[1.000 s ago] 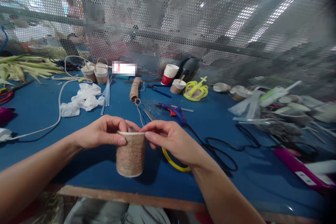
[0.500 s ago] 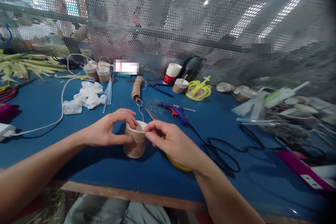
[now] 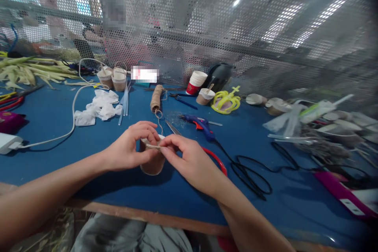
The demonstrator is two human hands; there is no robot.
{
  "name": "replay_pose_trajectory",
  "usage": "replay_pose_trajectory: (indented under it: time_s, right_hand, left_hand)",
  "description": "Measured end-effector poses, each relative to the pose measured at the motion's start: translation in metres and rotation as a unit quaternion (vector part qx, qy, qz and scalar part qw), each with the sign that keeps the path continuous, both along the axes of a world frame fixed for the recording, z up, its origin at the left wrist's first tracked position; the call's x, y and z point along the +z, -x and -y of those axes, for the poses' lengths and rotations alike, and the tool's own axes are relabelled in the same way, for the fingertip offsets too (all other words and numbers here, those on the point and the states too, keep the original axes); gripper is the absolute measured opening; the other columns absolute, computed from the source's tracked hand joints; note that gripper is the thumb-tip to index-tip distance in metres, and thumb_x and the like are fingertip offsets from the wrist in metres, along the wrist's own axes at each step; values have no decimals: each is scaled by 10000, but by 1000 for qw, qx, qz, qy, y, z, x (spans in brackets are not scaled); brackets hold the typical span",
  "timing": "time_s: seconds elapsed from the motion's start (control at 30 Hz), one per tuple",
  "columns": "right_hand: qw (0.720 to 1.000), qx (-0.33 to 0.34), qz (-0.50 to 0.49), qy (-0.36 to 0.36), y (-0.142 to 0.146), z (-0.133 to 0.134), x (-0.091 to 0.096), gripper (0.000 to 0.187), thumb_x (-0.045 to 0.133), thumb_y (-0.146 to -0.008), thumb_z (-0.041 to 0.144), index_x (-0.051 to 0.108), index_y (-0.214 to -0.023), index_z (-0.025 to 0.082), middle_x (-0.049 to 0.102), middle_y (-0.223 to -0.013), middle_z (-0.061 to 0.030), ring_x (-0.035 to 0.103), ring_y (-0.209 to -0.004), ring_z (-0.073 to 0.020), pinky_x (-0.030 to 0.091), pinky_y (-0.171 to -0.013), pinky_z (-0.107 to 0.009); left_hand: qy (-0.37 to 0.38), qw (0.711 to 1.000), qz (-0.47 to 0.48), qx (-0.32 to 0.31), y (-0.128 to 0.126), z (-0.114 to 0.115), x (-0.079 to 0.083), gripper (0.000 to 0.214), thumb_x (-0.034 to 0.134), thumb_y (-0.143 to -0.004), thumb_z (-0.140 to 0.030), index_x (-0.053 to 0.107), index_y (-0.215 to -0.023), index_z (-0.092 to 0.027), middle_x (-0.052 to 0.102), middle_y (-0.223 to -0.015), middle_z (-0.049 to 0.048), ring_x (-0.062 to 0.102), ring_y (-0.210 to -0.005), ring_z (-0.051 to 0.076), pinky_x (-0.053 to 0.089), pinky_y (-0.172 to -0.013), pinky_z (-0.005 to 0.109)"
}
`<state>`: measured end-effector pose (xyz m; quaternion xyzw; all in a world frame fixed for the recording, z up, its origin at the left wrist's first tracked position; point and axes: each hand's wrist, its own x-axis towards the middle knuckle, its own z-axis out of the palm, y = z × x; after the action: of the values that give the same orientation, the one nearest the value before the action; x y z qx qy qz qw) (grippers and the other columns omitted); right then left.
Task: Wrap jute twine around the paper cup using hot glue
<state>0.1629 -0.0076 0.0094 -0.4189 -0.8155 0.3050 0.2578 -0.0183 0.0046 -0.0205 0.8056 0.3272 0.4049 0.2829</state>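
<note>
A small cup (image 3: pixel 152 164) wrapped in brown twine stands on the blue table in front of me. My left hand (image 3: pixel 134 145) grips it at the rim, thumb against the outside and fingers curled over the top. Between thumb and fingertips my right hand (image 3: pixel 184 159) pinches a strand of twine (image 3: pixel 153 146) that stretches along the near rim. Behind the cup, a loose twine end leads to a twine spool (image 3: pixel 156 97) lying on its side. Scissors (image 3: pixel 173 127) lie partly under my right hand, with a red handle showing.
Right of the spool is a blue glue gun (image 3: pixel 201 124) with a black cable (image 3: pixel 251 181). Further back are pliers (image 3: pixel 186 103), a yellow crown-shaped piece (image 3: pixel 226 101) and red-white paper cups (image 3: pixel 196 82). Crumpled white tissue (image 3: pixel 102 106) and clear glue sticks (image 3: pixel 125 100) lie left.
My left hand has closed in on the rim. A twine strand now shows stretched between both hands along the rim. The view has shifted slightly.
</note>
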Motion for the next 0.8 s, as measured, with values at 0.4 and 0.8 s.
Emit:
replay_pose_trajectory:
  time_s: [0.4,0.8]
  right_hand:
    - [999,-29,0,23,-2,0,-2,154,519,-812,214,604,-929,160,491,-616,36,456,-557,-98,387,-540,-216]
    - [999,-29,-14,39,0,-1,-4,124,487,-820,239,589,-807,171,542,-657,15,471,-588,-103,396,-565,-222]
  left_hand:
    - [26,999,22,13,0,-1,-2,66,569,-715,-134,552,-656,-159,639,-750,56,545,-971,205,400,-946,396]
    - [41,999,15,15,0,0,-1,44,572,-718,-173,549,-683,-164,639,-788,65,520,-1046,227,412,-918,380]
